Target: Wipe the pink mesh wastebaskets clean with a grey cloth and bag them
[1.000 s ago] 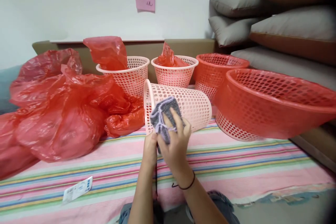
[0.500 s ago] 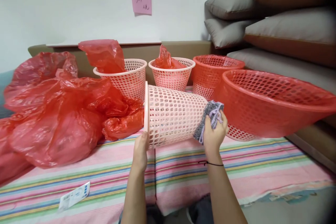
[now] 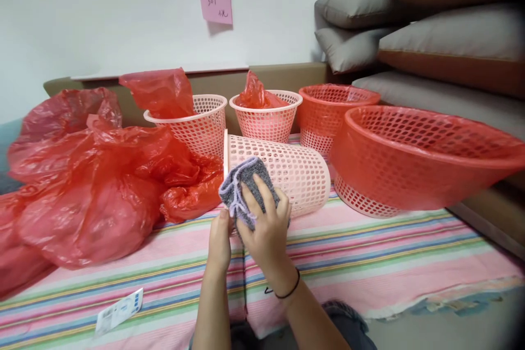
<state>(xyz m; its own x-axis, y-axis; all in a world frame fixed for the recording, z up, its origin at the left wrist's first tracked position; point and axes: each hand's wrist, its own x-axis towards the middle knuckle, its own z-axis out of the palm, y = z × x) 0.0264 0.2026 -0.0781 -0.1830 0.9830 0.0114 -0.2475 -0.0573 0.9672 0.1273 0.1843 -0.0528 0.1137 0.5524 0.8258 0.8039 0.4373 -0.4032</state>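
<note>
A pale pink perforated plastic basket [image 3: 301, 175] lies on its side in front of me, its rim to the left and its base to the right. My left hand [image 3: 220, 239] grips the lower part of the rim; the thumb shows, while the other fingers are mostly hidden. Against the basket's side near the rim, my right hand [image 3: 264, 219] presses a folded grey cleaning cloth [image 3: 250, 178] with lilac edging. Its fingers are bent over the cloth, and a dark band circles the wrist.
Red plastic bags [image 3: 90, 191] are heaped at the left. Behind stand two pink baskets [image 3: 197, 126] with red bags inside. Two red-lined baskets [image 3: 410, 164] stand at the right, before stacked cushions [image 3: 443, 38]. A white packet [image 3: 118, 310] lies on the striped cloth [image 3: 164, 279].
My right hand has moved the cleaning cloth left along the basket, from its base end to near the rim. My left hand stays at the rim. The view has shifted slightly.
</note>
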